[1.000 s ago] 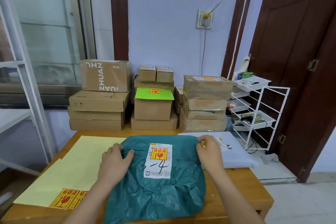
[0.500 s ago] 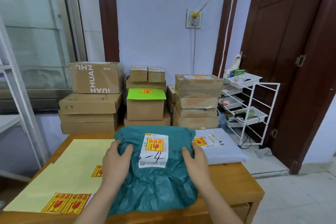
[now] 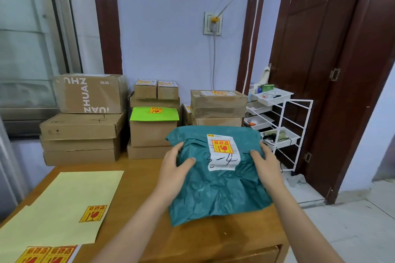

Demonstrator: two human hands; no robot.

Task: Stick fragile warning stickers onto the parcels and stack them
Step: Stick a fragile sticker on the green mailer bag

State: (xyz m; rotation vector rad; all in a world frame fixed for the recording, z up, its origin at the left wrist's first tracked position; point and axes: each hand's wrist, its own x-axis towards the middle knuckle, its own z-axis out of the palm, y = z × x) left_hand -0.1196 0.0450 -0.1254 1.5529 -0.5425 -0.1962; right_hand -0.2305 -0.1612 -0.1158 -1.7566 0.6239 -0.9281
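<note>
A teal plastic mailer parcel (image 3: 218,186) is held up over the right end of the wooden table (image 3: 213,239). Its white label carries a yellow-red fragile sticker (image 3: 222,146). My left hand (image 3: 174,174) grips the parcel's left edge, thumb on top. My right hand (image 3: 266,163) grips its right edge. A loose fragile sticker (image 3: 93,213) lies on a pale yellow backing sheet (image 3: 64,205) on the table's left. More stickers (image 3: 46,254) lie at the near left corner. The white parcel seen earlier is hidden behind the teal one.
Stacked cardboard boxes stand behind the table: a large stack (image 3: 83,121) at left, a middle stack with a green-topped box (image 3: 154,113), and a right stack (image 3: 218,105), several bearing fragile stickers. A white wire rack (image 3: 280,126) and a dark door (image 3: 333,70) are at right.
Both hands have lifted the teal parcel off the table and carried it right and away from me, toward the right box stack. It now covers the white parcel.
</note>
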